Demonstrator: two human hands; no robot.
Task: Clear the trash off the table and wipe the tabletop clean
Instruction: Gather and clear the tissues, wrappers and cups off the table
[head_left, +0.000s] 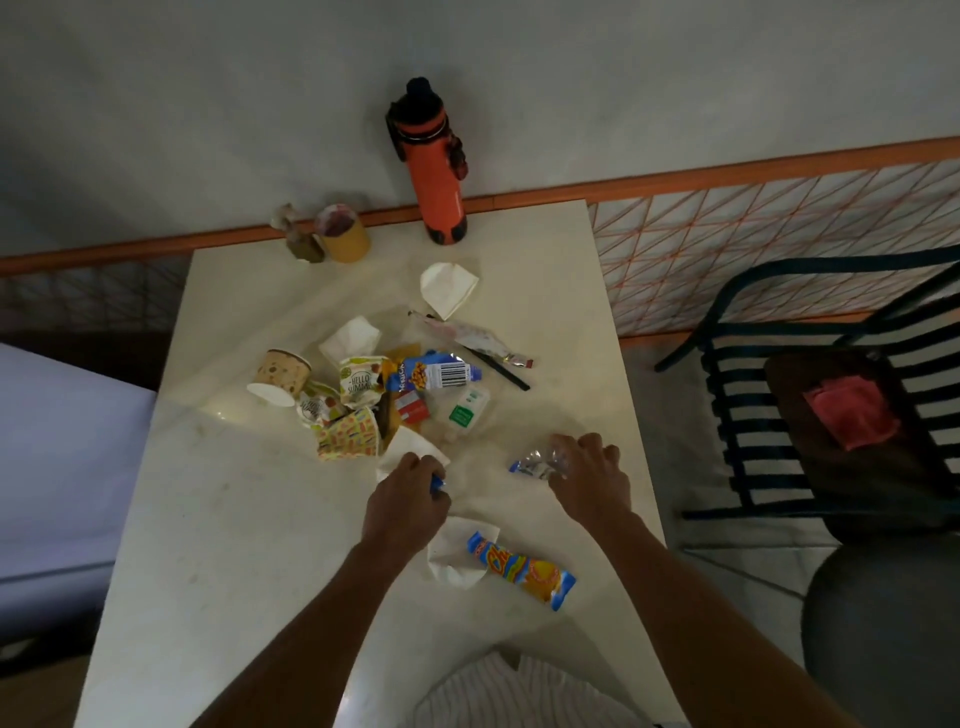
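Trash lies across the cream table (234, 545). My left hand (408, 501) grips a small blue piece (438, 482) beside a white napkin (410, 444). My right hand (589, 475) grips a crumpled clear plastic wrapper (537, 462). A pile of paper cups (283, 375), crushed printed cups (348, 434) and a blue snack packet (434, 375) sits in the middle. An orange and blue snack wrapper (522, 569) lies on a napkin (452, 561) near me. A folded white paper (448, 280) lies farther back.
An orange bottle (436, 171) stands at the far edge by the wall, with a yellow cup (345, 236) to its left. A black slatted chair (810, 415) holding a pink cloth (852, 410) stands to the right. A black straw (498, 366) lies mid-table.
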